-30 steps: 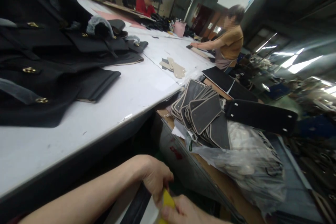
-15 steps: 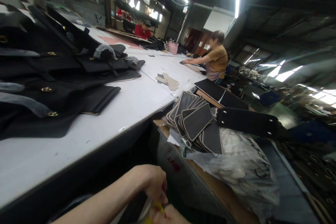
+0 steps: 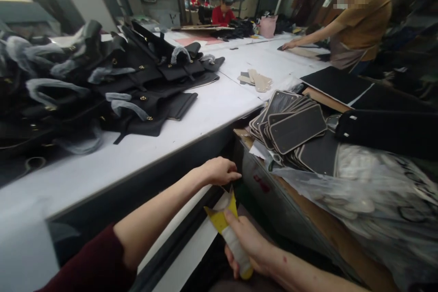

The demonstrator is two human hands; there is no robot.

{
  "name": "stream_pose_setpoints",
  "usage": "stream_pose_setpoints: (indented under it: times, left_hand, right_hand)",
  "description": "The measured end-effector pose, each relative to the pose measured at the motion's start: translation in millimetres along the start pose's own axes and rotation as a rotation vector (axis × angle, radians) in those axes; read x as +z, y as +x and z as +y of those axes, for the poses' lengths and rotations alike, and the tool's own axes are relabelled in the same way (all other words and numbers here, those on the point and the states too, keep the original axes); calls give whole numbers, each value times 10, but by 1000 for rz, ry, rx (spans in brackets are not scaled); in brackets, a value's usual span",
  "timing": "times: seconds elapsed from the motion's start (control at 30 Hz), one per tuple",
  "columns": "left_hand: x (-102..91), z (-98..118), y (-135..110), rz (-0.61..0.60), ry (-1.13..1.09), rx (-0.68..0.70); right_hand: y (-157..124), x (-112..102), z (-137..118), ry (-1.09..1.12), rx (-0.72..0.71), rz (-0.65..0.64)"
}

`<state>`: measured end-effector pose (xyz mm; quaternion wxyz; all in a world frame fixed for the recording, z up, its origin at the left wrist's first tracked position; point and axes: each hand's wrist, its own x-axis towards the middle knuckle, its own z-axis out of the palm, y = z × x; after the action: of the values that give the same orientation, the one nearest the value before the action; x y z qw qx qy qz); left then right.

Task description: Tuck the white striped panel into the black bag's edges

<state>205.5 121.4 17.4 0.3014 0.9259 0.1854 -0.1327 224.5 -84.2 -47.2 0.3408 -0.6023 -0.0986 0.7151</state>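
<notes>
In the lower middle of the head view, my right hand [image 3: 244, 237] is wrapped round a yellow tool with a forked head and a whitish wrapped handle [image 3: 234, 244]. The fork points up and away from me. My left hand [image 3: 221, 171] is just above the fork, wrist bent, fingers curled together and pointing right. A dark edge shows under those fingers, but what they pinch cannot be made out. Below both hands lie black and white strips of material [image 3: 191, 255], partly hidden by my forearms.
Black bags [image 3: 137, 96] with plastic-wrapped handles cover the left of the white table [image 3: 205, 118]. At right, a bin [image 3: 273, 200] carries stacked dark panels [image 3: 297, 127] and a clear plastic bag [image 3: 359, 187]. Two people work farther back, one in a brown shirt [image 3: 362, 18], one in red [image 3: 221, 16].
The view has turned right and downward. My hands, together low in the frame before, are now higher and apart, with the left above and the yellow tool plainly visible in the right.
</notes>
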Motion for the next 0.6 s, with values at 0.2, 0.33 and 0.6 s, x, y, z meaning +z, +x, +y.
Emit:
stream_pose_setpoints:
  times: [0.2, 0.33, 0.6]
  left_hand:
    - [49, -298, -314, 373, -252, -74]
    - [209, -497, -579, 421, -580, -207]
    - [451, -583, -782, 304, -829, -242]
  right_hand:
    - [-258, -110, 371, -184, -253, -145]
    - [-303, -373, 201, -3, -437, 240]
    - [271, -407, -105, 193, -500, 354]
